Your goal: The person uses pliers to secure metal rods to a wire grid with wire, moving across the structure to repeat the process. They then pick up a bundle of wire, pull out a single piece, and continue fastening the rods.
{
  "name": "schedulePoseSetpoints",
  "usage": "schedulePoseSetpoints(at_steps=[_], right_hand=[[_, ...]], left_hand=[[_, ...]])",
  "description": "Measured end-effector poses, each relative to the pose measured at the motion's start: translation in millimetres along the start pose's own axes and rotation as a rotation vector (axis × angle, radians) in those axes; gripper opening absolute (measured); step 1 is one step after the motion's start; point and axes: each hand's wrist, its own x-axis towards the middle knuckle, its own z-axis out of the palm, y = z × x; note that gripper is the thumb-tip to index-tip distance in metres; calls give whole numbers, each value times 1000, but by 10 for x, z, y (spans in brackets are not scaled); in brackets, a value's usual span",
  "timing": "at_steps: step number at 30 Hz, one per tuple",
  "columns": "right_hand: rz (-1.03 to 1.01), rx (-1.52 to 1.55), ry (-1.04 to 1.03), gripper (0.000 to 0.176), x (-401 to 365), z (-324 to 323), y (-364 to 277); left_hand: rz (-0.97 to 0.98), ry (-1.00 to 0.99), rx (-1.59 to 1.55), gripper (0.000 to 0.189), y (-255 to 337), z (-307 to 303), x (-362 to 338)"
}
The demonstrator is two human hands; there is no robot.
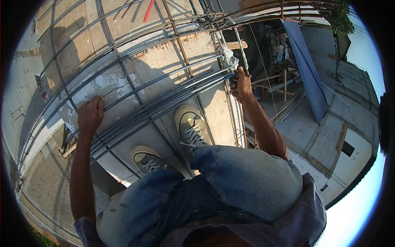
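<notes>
My left hand (91, 114) is closed at the left, with a thin wire (114, 89) sticking out from its fingers toward the right. Close beside it runs a long steel bar of the grid. My right hand (241, 85) is closed around the right end of a steel bar (214, 81), beside a white-crusted vertical bar (242, 46). Between my hands a bundle of dark steel bars (164, 98) lies slanting across the grid, above my shoes.
Plywood boards (173, 57) lie under the steel grid. A red bar (149, 11) is at the top. Beyond the right edge there is a drop, with a blue sheet (306, 70), stacked timber and lower roofs. A wooden stick end (70, 150) shows at lower left.
</notes>
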Motion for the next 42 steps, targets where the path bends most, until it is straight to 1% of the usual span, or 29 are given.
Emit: schedulePoseSetpoints(at_steps=[1,4,6,8,10,12,13,15,16,18,19,20,21,22,24,25,26,27,28,29,30,31,32,33,34,36,38,40,42], right_hand=[[-87,-20,65,60,-10,44,20],[-128,-26,88,59,-8,66,32],[-88,-4,42,58,-23,27,31],[-106,6,-45,57,-18,-7,39],[-124,12,-38,56,-52,-2,23],[-140,84,-227,55,-92,-39,1],[-148,89,-227,55,-86,-20,9],[-280,42,-119,54,-52,33,56],[-290,54,-112,54,-30,13,53],[-115,-52,-95,55,-13,-30,47],[-158,-68,-17,57,69,-25,132],[-228,-104,90,60,231,-33,217],[-312,-124,93,61,130,6,174],[-386,-143,105,63,31,42,164],[-391,-191,142,67,45,-8,260],[-469,-253,135,74,-272,2,197],[-480,-412,142,80,-543,-26,152],[-624,-471,264,72,-530,-38,394],[-766,-537,390,65,-481,-63,662],[-818,-543,462,54,-601,-84,877],[-906,-597,511,53,-618,-136,1137],[-895,-645,557,53,-704,-168,1317],[-881,-698,597,53,-772,-218,1474],[-897,-689,597,56,-832,-230,1522],[-864,-684,618,56,-854,-228,1554],[-776,-675,560,52,-863,-222,1519],[-710,-658,507,44,-745,-267,1473],[-747,-654,503,45,-728,-276,1492],[-792,-715,494,47,-784,-302,1495]], left_hand=[[-3,-2,1,18,2,3,5],[0,24,17,19,41,6,-6],[2,49,46,19,54,14,-25],[0,54,50,19,47,27,-38],[5,72,52,20,64,17,-35],[10,86,39,20,96,-8,-37],[15,93,41,20,92,-16,-37],[4,58,54,21,89,-33,-36],[18,65,57,21,105,-46,-33],[-33,21,68,21,149,-94,-33],[1,23,77,21,152,-98,-45],[-12,38,81,21,146,-83,-54],[-16,47,87,22,140,-75,-47],[42,35,102,22,138,-74,-39],[5,58,59,23,132,-62,-59],[57,43,68,23,123,-46,-41],[50,56,61,24,106,-30,-46],[41,67,54,26,90,-23,-60],[85,50,57,26,84,-18,-56],[62,47,65,28,77,-13,-49],[36,44,73,31,63,-10,-47],[70,29,71,31,38,0,-47],[43,30,31,33,8,11,-56],[15,27,-6,36,-11,20,-50],[42,2,-7,36,-25,28,-43],[-11,7,-38,38,-33,32,-38],[-20,14,-53,38,-48,18,-55],[-11,3,-50,37,-24,9,-37],[2,26,-36,37,13,-7,-50]])
